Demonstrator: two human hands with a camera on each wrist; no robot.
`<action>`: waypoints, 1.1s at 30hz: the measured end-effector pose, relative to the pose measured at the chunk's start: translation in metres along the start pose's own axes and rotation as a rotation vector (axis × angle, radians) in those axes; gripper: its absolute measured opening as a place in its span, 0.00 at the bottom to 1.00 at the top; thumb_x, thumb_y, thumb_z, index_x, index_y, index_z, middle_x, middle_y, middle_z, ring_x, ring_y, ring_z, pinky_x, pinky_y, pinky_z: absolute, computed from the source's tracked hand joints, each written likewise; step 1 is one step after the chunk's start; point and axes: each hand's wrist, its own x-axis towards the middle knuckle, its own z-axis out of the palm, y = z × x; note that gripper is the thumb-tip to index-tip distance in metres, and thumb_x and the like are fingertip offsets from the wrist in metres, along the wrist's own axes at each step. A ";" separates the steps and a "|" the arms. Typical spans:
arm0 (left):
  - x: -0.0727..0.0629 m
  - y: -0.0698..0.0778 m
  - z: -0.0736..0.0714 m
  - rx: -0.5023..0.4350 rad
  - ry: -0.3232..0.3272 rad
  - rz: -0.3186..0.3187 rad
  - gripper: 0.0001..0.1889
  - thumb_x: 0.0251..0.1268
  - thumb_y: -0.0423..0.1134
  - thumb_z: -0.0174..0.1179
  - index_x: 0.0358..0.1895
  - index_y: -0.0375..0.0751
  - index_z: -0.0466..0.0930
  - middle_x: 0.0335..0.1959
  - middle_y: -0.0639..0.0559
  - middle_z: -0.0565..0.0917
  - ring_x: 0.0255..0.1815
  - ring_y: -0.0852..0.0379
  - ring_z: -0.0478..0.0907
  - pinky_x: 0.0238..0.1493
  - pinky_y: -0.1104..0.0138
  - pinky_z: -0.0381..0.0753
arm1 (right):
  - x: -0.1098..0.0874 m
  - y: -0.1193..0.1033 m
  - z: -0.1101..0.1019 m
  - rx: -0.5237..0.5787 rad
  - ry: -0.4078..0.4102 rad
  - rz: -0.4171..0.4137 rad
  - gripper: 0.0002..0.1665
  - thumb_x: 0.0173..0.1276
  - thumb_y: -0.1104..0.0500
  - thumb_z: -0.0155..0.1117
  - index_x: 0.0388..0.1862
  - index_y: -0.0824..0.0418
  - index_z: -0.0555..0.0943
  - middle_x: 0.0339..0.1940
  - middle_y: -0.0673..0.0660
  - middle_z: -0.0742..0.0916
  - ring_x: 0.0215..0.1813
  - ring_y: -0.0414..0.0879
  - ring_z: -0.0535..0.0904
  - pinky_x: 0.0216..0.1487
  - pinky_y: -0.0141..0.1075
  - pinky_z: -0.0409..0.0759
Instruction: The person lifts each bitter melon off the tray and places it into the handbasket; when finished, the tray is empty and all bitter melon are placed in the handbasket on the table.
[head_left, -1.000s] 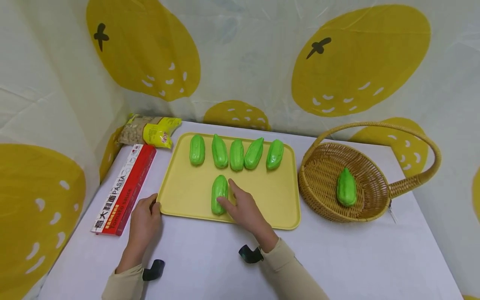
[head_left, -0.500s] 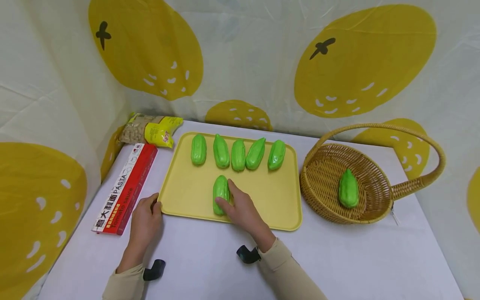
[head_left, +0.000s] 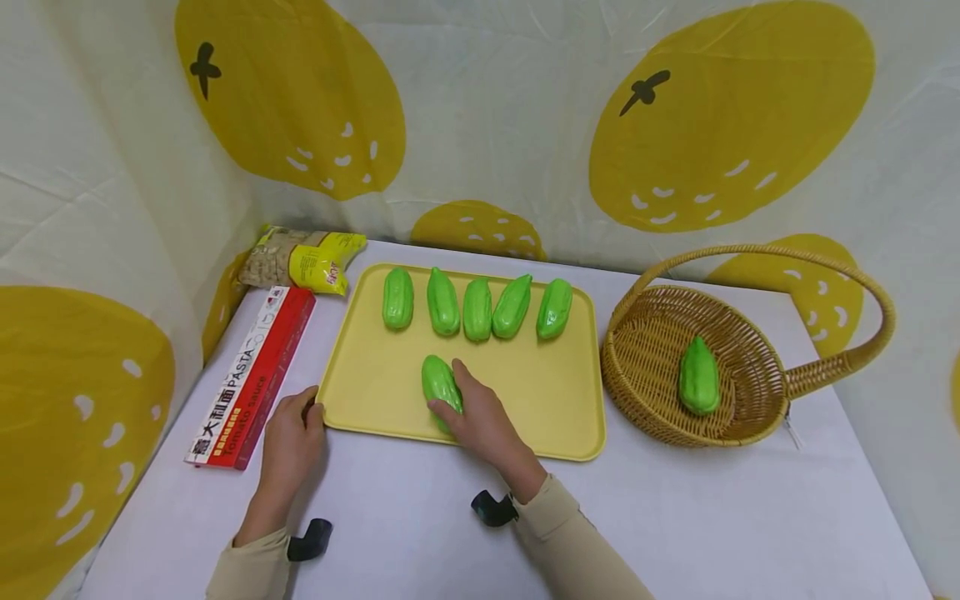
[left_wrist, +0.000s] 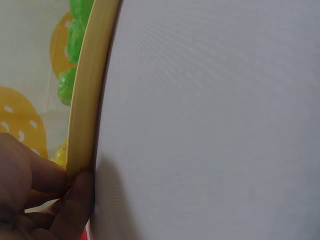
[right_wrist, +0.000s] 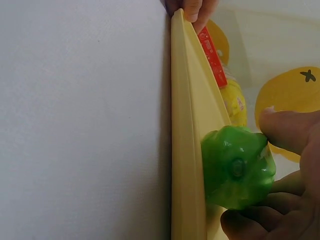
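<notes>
My right hand (head_left: 487, 423) grips a glossy green ridged gourd (head_left: 437, 379) from its right side, thumb on the near left and fingers along the far right. The gourd is at the near middle of the yellow tray (head_left: 367, 375), its far end tilted left. In the right wrist view the gourd's (right_wrist: 237, 167) blunt, lobed end faces the camera, between thumb and fingers. At the tray's near left corner, my left hand (head_left: 291, 437) pinches the rim, also plain in the left wrist view. Several similar gourds (head_left: 477, 310) lie in a row along the tray's far side.
To the right stands a wicker basket (head_left: 637, 358) with a tall handle and one green gourd (head_left: 699, 379) inside. A red and white pasta box (head_left: 251, 379) lies left of the tray. Behind it is a yellow-labelled bag (head_left: 300, 258). A printed curtain (head_left: 495, 108) hangs behind the table.
The right hand's fingers and thumb have closed around the near gourd, which has turned slightly, its far end now leaning left. The left hand stays on the tray's corner.
</notes>
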 end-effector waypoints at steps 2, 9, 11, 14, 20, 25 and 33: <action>0.000 0.000 0.000 0.000 0.005 0.004 0.24 0.78 0.34 0.49 0.72 0.28 0.68 0.61 0.30 0.77 0.64 0.34 0.74 0.66 0.42 0.77 | -0.001 0.001 0.000 0.000 0.003 -0.012 0.44 0.75 0.51 0.63 0.79 0.73 0.58 0.75 0.71 0.72 0.75 0.62 0.71 0.72 0.54 0.73; 0.000 0.001 0.000 -0.005 0.002 -0.002 0.24 0.79 0.35 0.49 0.72 0.28 0.68 0.62 0.30 0.76 0.64 0.34 0.74 0.66 0.42 0.76 | 0.000 0.001 0.001 -0.003 -0.013 -0.022 0.43 0.77 0.51 0.61 0.78 0.74 0.59 0.73 0.72 0.75 0.70 0.61 0.76 0.68 0.54 0.77; 0.001 0.000 0.000 -0.008 0.003 -0.003 0.24 0.78 0.35 0.49 0.72 0.28 0.68 0.62 0.30 0.76 0.64 0.34 0.74 0.67 0.42 0.76 | -0.001 0.001 0.001 -0.004 -0.017 -0.020 0.43 0.77 0.51 0.61 0.78 0.73 0.59 0.71 0.72 0.76 0.68 0.61 0.78 0.67 0.54 0.78; 0.000 0.000 0.001 -0.009 0.004 -0.002 0.24 0.78 0.34 0.49 0.72 0.28 0.68 0.62 0.30 0.76 0.64 0.34 0.74 0.67 0.42 0.76 | -0.001 0.000 0.002 -0.003 -0.017 -0.020 0.42 0.77 0.51 0.60 0.78 0.73 0.59 0.69 0.71 0.78 0.64 0.59 0.80 0.63 0.54 0.79; 0.000 -0.001 0.001 -0.011 0.011 0.007 0.24 0.78 0.34 0.49 0.72 0.27 0.68 0.61 0.29 0.77 0.63 0.33 0.74 0.66 0.42 0.77 | -0.002 -0.001 0.003 -0.001 -0.025 -0.027 0.39 0.78 0.53 0.58 0.78 0.73 0.60 0.65 0.71 0.81 0.58 0.58 0.81 0.59 0.53 0.81; -0.001 -0.001 0.000 -0.010 0.022 0.021 0.23 0.78 0.33 0.49 0.71 0.26 0.69 0.60 0.28 0.77 0.62 0.33 0.75 0.65 0.42 0.77 | -0.001 -0.001 0.003 -0.008 -0.032 -0.032 0.39 0.78 0.53 0.58 0.78 0.73 0.60 0.63 0.70 0.82 0.56 0.56 0.82 0.57 0.51 0.81; -0.001 0.000 0.000 -0.013 0.041 0.035 0.22 0.77 0.32 0.49 0.69 0.25 0.71 0.59 0.28 0.78 0.60 0.33 0.76 0.64 0.42 0.77 | -0.002 0.000 0.001 0.013 -0.017 -0.059 0.38 0.78 0.54 0.58 0.77 0.74 0.60 0.61 0.70 0.83 0.55 0.56 0.82 0.56 0.52 0.81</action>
